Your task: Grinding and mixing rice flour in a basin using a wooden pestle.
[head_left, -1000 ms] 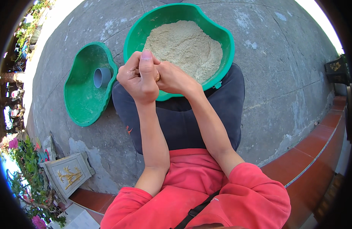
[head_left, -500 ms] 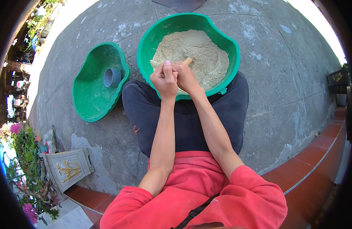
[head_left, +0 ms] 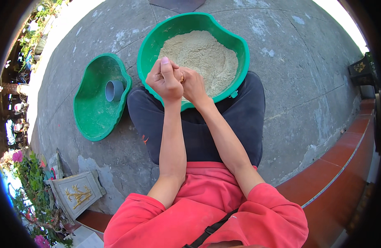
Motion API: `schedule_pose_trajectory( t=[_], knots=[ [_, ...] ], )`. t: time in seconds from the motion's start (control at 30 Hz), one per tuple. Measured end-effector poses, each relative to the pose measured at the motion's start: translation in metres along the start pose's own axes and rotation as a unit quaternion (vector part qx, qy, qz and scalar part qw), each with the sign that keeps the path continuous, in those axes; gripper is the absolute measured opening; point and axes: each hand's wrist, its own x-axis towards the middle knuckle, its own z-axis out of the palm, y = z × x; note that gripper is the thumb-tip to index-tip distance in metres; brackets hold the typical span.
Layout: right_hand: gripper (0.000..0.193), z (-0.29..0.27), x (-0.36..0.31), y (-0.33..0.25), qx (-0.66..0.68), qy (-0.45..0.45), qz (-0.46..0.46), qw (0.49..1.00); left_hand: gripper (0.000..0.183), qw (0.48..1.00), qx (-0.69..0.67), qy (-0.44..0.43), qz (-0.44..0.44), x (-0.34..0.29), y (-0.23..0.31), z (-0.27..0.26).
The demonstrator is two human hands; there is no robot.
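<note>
My left hand (head_left: 165, 84) is closed in a fist with the thumb on top, over the near left rim of a green plastic basin (head_left: 243, 68). Pressed against it is my right hand (head_left: 193, 87), its fingers curled. A small tan bit (head_left: 182, 77) shows between the two hands; what it belongs to is hidden by my fingers. Pale beige, crumbly powder (head_left: 217, 58) is heaped in the basin, which rests against my legs. Both hands are above the powder's near left side.
On the concrete ground to the left lies a green lid-like tray (head_left: 86, 109) holding a grey cup or pipe piece (head_left: 114, 91). A flower planter (head_left: 76, 194) stands at lower left, a dark pot (head_left: 361, 71) at far right. A red tiled step (head_left: 318, 175) curves along the right.
A tan rod-like piece that stuck out beyond my right hand over the powder no longer shows there. Both hands, still together, have shifted slightly nearer. The whole view has turned a little.
</note>
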Motion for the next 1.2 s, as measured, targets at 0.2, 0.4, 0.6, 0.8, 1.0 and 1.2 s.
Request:
schedule_pose_trajectory(
  t=[0.2, 0.4, 0.6, 0.8, 1.0, 1.2],
  knots=[
    [0.012, -0.001, 0.002, 0.043, -0.014, 0.039, -0.085, 0.996, 0.035, 0.999, -0.007, -0.005, 0.051, -0.031, -0.038, 0.001],
    [0.017, -0.013, -0.005, -0.059, 0.078, -0.164, -0.001, 0.983, 0.039, 0.992, 0.121, 0.027, -0.029, 0.005, 0.095, 0.004],
    [0.017, 0.026, -0.003, -0.037, 0.129, -0.111, 0.027, 0.985, 0.040, 0.987, 0.154, 0.018, 0.044, 0.014, 0.041, -0.023],
    [0.021, 0.036, 0.014, 0.044, 0.168, -0.059, -0.114, 0.978, 0.039, 0.975, 0.101, -0.009, 0.197, -0.020, -0.029, -0.011],
    [0.022, 0.033, 0.017, 0.029, 0.141, -0.131, -0.123, 0.974, 0.042, 0.973, 0.203, 0.066, 0.091, -0.020, -0.015, -0.019],
    [0.021, -0.001, 0.007, -0.067, 0.207, -0.236, -0.017, 0.949, 0.040, 0.962, 0.243, 0.114, 0.055, 0.005, 0.088, -0.005]
  ],
)
